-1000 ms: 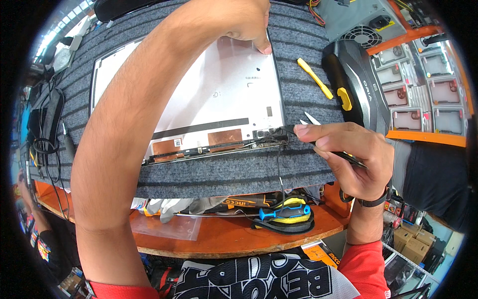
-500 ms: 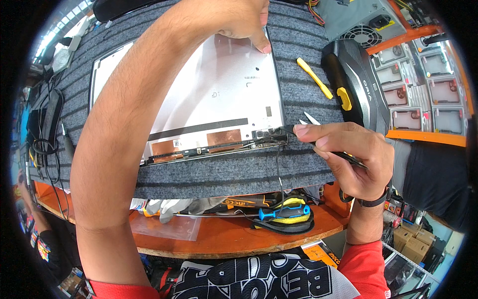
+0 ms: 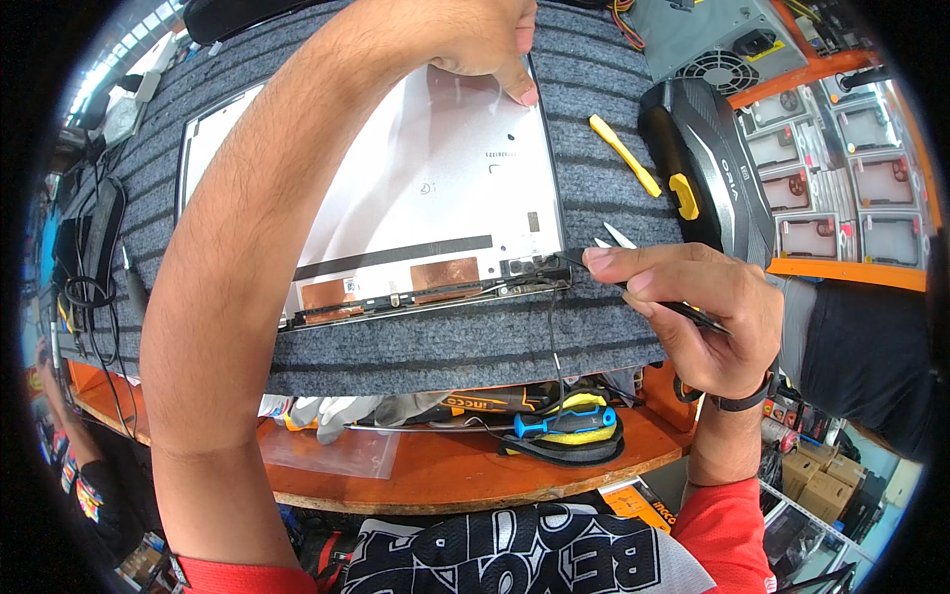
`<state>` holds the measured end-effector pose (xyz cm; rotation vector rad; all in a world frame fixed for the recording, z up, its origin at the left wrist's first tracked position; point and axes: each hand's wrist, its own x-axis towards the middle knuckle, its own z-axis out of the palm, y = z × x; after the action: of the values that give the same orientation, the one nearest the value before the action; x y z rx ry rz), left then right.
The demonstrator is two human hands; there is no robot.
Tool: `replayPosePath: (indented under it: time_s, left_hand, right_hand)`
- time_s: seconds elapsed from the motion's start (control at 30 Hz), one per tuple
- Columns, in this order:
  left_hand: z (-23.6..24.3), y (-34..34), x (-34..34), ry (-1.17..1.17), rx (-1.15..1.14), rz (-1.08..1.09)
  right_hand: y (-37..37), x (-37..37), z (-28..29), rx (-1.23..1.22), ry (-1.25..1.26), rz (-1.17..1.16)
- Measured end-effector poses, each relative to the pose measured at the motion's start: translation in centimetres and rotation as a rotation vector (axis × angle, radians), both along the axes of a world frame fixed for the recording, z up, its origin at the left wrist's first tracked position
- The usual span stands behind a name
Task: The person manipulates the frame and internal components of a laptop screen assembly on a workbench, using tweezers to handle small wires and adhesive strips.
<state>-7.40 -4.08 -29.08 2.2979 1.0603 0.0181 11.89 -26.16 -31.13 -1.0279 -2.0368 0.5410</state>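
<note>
A white laptop lid cover [image 3: 416, 213] lies on the grey striped mat, with copper foil strips and a hinge at its near edge. My left hand [image 3: 495, 54] is at its far right edge, thumb pressed on the white face; some fingers are hidden. In my right hand [image 3: 708, 312] is a slim black pointed tool [image 3: 705, 317], pinched between thumb and fingers. The tool's tip reaches the hinge corner [image 3: 534, 267] at the near right. From there a thin black cable [image 3: 554, 332] hangs down over the mat. My left forearm covers the cover's left part.
Two pale metal points [image 3: 618, 236] stick out beyond my right hand. A yellow pry tool [image 3: 625, 155] and a black case [image 3: 708, 168] are on the right. A grey power supply [image 3: 717, 49] stands behind. Below the mat, an orange shelf [image 3: 475, 485] holds a blue-handled screwdriver [image 3: 564, 423].
</note>
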Motion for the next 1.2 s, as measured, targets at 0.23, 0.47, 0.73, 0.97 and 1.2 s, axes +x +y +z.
replayPosePath:
  time_s: [0.23,0.47,0.73,0.97,1.2]
  left_hand:
    - [0.5,-0.1,-0.4,-0.018,-0.044,-0.015]
    - [0.3,-0.1,0.0,0.007,-0.034,0.004]
    - [0.3,-0.1,0.2,0.029,-0.007,0.015]
    - [-0.2,0.2,0.5,0.056,0.03,-0.003]
    - [-0.2,0.5,0.6,0.086,0.038,-0.019]
  right_hand:
    - [-0.1,0.1,0.9,-0.086,-0.011,0.05]
    - [-0.2,0.1,1.0,-0.083,-0.018,0.042]
    - [0.0,0.0,0.3,0.008,-0.026,-0.004]
    - [-0.1,0.1,1.2,-0.103,-0.056,0.035]
    - [0.4,-0.5,0.4,-0.006,-0.028,-0.071]
